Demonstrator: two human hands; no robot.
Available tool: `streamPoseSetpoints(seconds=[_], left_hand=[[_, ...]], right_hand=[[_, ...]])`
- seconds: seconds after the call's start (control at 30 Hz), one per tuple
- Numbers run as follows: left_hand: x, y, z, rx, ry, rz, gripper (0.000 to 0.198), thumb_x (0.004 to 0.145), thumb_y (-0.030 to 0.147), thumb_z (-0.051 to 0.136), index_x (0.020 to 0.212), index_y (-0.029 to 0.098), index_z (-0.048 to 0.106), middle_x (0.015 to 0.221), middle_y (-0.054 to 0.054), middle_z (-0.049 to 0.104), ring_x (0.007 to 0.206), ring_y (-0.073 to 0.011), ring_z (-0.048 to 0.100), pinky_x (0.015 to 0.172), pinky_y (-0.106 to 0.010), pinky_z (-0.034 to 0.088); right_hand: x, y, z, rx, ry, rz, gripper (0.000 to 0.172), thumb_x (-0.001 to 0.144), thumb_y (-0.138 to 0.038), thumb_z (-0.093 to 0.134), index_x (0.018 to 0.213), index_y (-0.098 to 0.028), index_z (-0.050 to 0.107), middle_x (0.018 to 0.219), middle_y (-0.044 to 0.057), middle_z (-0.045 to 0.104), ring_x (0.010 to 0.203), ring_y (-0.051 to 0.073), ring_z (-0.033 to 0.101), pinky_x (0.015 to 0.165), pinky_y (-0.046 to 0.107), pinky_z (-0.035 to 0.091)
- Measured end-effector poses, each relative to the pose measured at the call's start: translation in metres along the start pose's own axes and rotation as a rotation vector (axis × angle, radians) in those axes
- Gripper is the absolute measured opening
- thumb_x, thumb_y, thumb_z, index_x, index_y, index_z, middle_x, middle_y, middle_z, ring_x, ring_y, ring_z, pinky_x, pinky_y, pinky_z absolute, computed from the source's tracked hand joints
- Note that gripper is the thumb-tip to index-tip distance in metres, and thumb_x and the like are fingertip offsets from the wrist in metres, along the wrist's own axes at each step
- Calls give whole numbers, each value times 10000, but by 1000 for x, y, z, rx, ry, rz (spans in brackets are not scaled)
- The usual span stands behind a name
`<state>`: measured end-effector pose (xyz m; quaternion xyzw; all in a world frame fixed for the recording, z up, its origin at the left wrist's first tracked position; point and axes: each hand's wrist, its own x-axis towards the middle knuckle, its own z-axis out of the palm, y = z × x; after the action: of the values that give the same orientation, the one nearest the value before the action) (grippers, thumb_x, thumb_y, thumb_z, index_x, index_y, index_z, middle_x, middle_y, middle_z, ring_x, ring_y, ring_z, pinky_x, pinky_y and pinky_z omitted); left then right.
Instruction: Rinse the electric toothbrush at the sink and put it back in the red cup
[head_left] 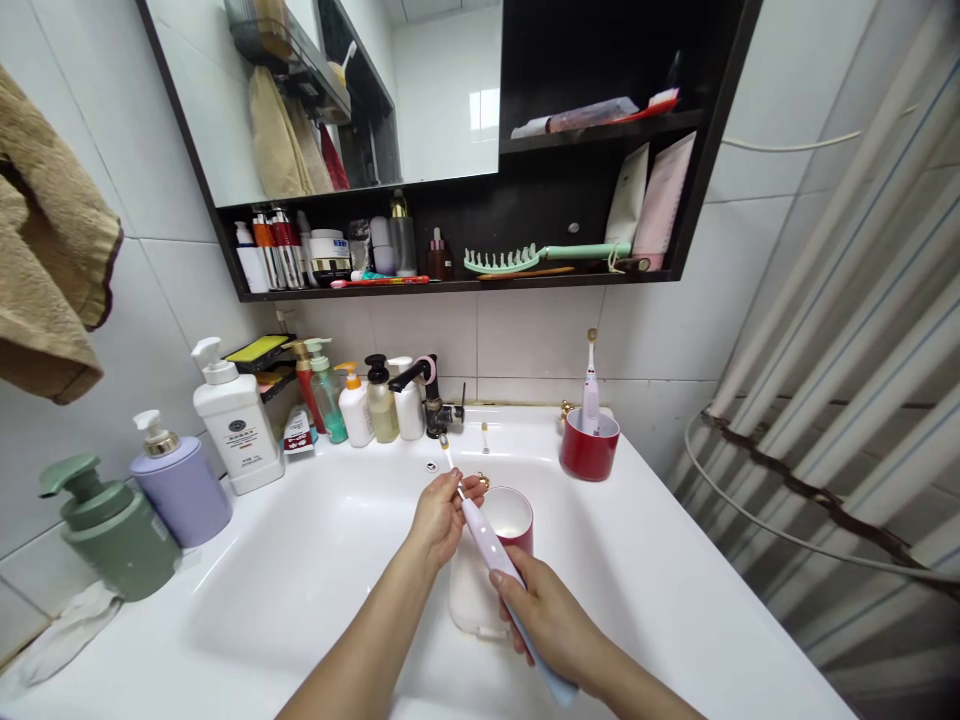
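Observation:
My right hand (pixel 551 615) is wrapped round the body of a white and pale blue electric toothbrush (pixel 486 535), held over the white sink (pixel 315 560). My left hand (pixel 441 515) pinches the thin neck of the brush just below its head, which points toward the black tap (pixel 424 395). Right behind the brush sits a red cup (pixel 514 520) with a white inside. A white soap-box-like container (pixel 469 600) lies in the basin under my hands.
A second red cup (pixel 589 445) with another electric toothbrush stands at the sink's back right. Pump bottles (pixel 236 420) line the left and back rim. A dark shelf (pixel 450 285) with a green comb hangs above. A striped curtain (pixel 862 350) is at right, a towel (pixel 45 240) at left.

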<state>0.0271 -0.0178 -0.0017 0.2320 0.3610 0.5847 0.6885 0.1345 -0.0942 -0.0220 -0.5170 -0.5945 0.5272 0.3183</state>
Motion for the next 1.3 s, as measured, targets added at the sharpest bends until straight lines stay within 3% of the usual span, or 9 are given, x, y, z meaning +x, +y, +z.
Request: streamPoseSetpoints(seconds=[0.33,0.67,0.83,1.0,1.17,1.23,1.3], left_hand=[[0,-13,3,97,-42,66,112,674,244,467,647,137,445,595,-25,560,564,-105,553,617,-247,410],[-7,-16,8,130,-110,85,146,635,276,489,630,139,439,528,3,527,511,-93,521,586,-247,400],[-9,-13,10,111,-143,31,152,619,278,503,610,143,433,511,11,504,506,-98,518,591,-262,404],[-10,-13,11,90,-164,31,139,617,265,507,615,147,434,495,29,483,469,-80,497,582,-247,402],[-14,-7,13,13,-244,-33,128,635,247,489,592,148,420,465,42,446,428,-65,468,574,-245,405],[-16,-2,14,18,-260,-42,131,641,257,483,603,145,426,500,20,476,460,-77,486,580,-252,406],[-16,1,14,69,-241,-18,153,650,291,470,659,140,448,585,-21,522,527,-102,514,589,-263,405]], right_hand=[[0,1,3,-6,85,14,246,722,-328,308,889,-167,390,552,-46,405,339,45,390,288,154,285],[1,-2,5,78,130,-4,223,713,-346,342,849,-176,389,526,-55,393,333,43,367,302,164,292],[-6,-13,6,340,-9,106,259,707,-429,322,768,-181,368,545,-58,398,324,28,343,300,163,280],[-5,-13,4,380,6,60,262,688,-430,380,785,-186,378,529,-64,400,345,34,365,319,164,283],[-7,-12,6,610,-154,94,292,688,-478,350,782,-202,357,563,-54,430,362,35,378,345,171,309],[-4,-17,5,585,-125,58,311,687,-487,343,745,-183,372,542,-50,427,362,35,376,359,177,315],[4,-26,-1,437,14,-55,335,698,-485,318,692,-158,391,518,-38,431,383,43,391,388,186,329]])
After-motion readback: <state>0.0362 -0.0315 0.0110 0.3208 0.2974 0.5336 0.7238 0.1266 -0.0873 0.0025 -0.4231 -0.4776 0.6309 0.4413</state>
